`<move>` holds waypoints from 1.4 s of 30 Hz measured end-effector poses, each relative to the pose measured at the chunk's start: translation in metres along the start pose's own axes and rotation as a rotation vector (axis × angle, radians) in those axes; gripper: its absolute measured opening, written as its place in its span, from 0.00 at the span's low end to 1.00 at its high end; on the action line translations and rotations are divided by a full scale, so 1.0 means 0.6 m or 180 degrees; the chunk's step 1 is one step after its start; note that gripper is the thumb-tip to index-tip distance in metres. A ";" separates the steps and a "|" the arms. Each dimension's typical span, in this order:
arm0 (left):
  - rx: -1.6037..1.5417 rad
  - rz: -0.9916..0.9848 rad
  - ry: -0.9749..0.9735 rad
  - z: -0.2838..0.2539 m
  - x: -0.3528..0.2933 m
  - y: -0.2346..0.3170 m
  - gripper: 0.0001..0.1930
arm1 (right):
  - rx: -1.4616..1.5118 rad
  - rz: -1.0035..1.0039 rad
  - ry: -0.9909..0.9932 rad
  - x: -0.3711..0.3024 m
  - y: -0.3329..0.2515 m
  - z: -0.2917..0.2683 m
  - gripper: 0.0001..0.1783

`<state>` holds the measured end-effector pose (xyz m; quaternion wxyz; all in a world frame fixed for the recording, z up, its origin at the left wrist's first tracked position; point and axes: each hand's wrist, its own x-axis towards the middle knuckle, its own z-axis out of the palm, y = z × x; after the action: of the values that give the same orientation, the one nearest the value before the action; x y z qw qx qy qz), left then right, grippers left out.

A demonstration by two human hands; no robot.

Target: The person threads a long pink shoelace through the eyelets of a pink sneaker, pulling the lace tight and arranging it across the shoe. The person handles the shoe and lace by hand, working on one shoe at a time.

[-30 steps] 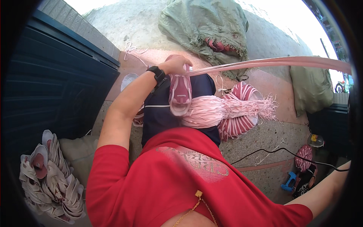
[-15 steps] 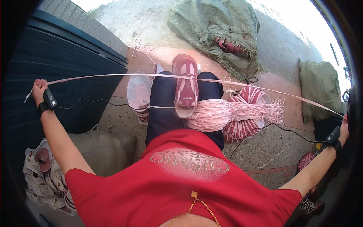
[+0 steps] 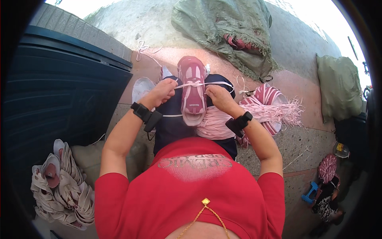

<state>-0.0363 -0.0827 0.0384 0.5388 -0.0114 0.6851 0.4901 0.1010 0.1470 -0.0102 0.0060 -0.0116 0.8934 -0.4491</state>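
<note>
On my lap lies a dusky-pink and white shoe upper (image 3: 193,99), its toe end pointing away from me. A pale pink shoelace (image 3: 195,84) crosses the middle of it. My left hand (image 3: 162,92) is closed on the lace just left of the upper. On the other side, close by the upper's edge, my right hand (image 3: 221,98) pinches the lace, and a length of it curves beyond that hand over my knee. A thick bundle of pink laces (image 3: 215,124) lies across my right thigh, partly hidden behind my right forearm.
Striped pink and white uppers (image 3: 274,98) lie on the floor by my right leg, more uppers (image 3: 142,88) left of my leg. A stack of pale uppers (image 3: 63,189) stands at lower left. Green sacks (image 3: 223,32) lie ahead, a dark blue metal panel (image 3: 59,79) at left.
Both my hands have come in from far apart, where the lace was stretched wide, to either side of the shoe upper. The lace now gathers over the upper's middle.
</note>
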 end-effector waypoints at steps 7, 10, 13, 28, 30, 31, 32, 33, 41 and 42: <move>0.1792 0.2132 0.0945 0.033 0.038 -0.019 0.08 | -0.0945 -0.0297 0.1017 0.033 0.026 0.043 0.07; 0.2326 0.2166 0.1408 0.030 0.020 -0.017 0.08 | -0.1341 0.0026 0.0552 0.040 0.011 0.042 0.07; 0.2632 0.2130 0.1718 0.028 0.025 -0.033 0.08 | -0.2140 -0.0308 0.0523 0.047 -0.006 0.049 0.08; 0.4247 0.2531 0.1775 0.053 0.052 -0.022 0.07 | -0.1873 0.0003 0.0712 0.041 -0.018 0.028 0.11; 0.4135 0.2261 0.1714 0.055 0.058 -0.024 0.07 | -0.2149 0.0010 0.0514 0.041 -0.022 0.030 0.13; 0.3977 0.2295 0.1848 0.055 0.059 -0.027 0.07 | -0.2286 0.0012 0.0414 0.041 -0.024 0.030 0.14; 0.3825 0.2317 0.1975 0.054 0.054 -0.031 0.08 | -0.2245 0.0038 0.0307 0.038 -0.032 0.029 0.15; 0.3672 0.2336 0.2101 0.054 0.050 -0.035 0.08 | -0.2202 0.0062 0.0199 0.034 -0.040 0.027 0.16; 0.4118 0.1666 0.1704 0.093 0.016 -0.036 0.15 | -0.1521 0.0088 -0.0580 0.046 -0.004 0.010 0.15; 0.4000 0.1668 0.1650 0.088 0.022 -0.036 0.14 | -0.1371 0.0065 -0.0464 0.042 0.003 0.011 0.14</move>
<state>0.0080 -0.0510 0.0175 0.1289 0.3489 0.9230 0.0987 0.0759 0.1423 -0.0158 0.0724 -0.0360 0.9659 -0.2459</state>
